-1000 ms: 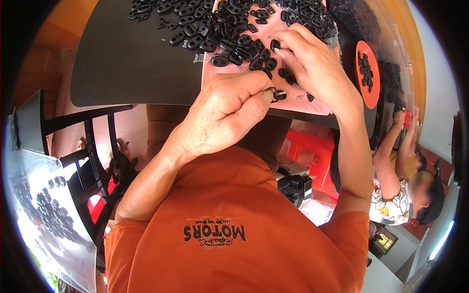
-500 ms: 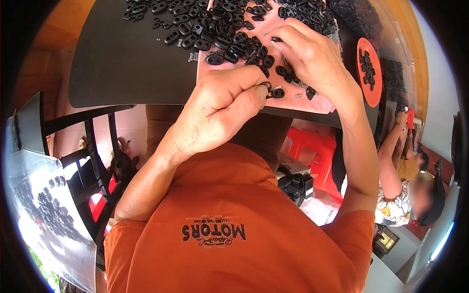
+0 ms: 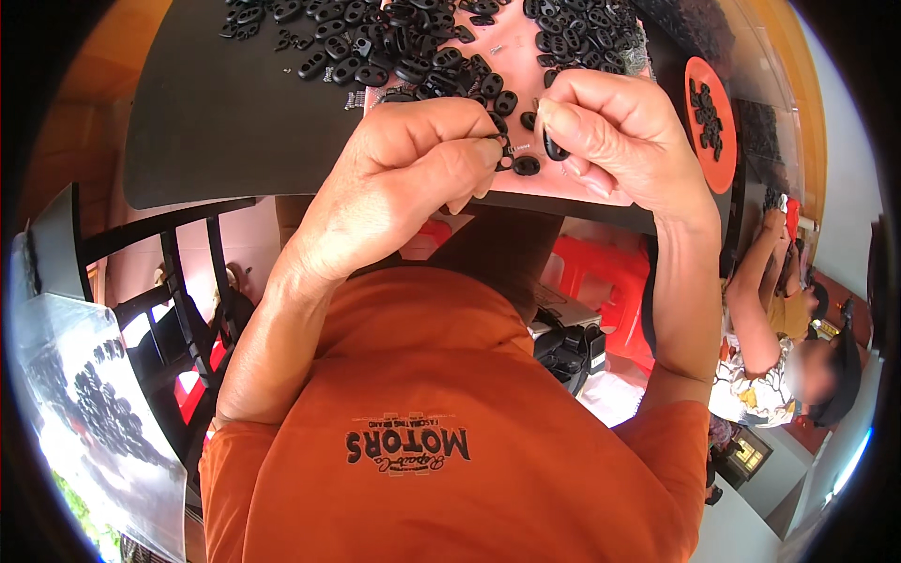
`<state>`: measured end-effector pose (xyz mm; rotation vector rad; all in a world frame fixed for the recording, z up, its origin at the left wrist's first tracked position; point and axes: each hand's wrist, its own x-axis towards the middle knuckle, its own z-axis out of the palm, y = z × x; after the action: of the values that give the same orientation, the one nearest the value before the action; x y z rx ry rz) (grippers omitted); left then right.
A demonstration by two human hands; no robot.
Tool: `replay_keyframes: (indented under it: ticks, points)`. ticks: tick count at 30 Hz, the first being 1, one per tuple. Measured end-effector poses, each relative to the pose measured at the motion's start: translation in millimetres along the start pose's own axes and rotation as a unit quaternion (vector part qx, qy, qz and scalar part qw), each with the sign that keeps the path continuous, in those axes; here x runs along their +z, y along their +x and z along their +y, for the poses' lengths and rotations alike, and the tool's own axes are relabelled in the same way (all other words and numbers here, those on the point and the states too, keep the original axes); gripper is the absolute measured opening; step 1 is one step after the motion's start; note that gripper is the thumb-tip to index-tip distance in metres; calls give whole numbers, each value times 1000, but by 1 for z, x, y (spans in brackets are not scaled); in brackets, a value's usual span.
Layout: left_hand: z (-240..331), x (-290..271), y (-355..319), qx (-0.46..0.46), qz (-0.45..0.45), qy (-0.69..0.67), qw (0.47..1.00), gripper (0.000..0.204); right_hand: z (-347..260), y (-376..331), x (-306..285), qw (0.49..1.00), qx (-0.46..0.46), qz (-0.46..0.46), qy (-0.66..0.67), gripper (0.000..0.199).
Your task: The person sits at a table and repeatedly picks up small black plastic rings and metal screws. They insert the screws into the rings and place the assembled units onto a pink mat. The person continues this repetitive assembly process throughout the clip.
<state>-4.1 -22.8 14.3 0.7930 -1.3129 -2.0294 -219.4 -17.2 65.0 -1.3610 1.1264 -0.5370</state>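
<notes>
Over the pink sheet, my left hand pinches a small black cord lock plunger between thumb and forefinger. A small metal spring shows beside the plunger's holes. Close by, my right hand grips a black oval cord lock shell between thumb and curled fingers. The shell and the plunger are apart. Another black oval cord lock piece lies between and below the hands. A heap of two-holed black cord lock parts spreads beyond my left hand.
A second heap of black parts lies at the far right of the sheet. Loose springs rest on the black table. An orange plate holds black pieces. A black chair, a red stool and another person are nearby.
My right hand has come nearer my body from the parts with a black shell now in its pinch. My left hand has shifted slightly left, keeping hold of the plunger.
</notes>
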Motion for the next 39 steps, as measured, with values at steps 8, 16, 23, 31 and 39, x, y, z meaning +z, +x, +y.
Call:
replay_keyframes:
  ticks: [8,16,23,31,39]
  points:
    - [3,-3,-1,-11,-17,-4,1000,17,0,0,5,999,41,14,24,34]
    - [2,-2,2,-12,-29,12,999,19,4,2,11,999,27,25,13,39]
    - [0,-2,3,-17,-38,25,999,18,4,4,10,999,2,-3,-37,42]
    - [2,-1,3,-28,-43,15,999,18,14,8,4,984,-40,118,-124,34]
    - [1,0,2,-13,-34,19,999,18,14,12,-14,968,-61,214,-117,22]
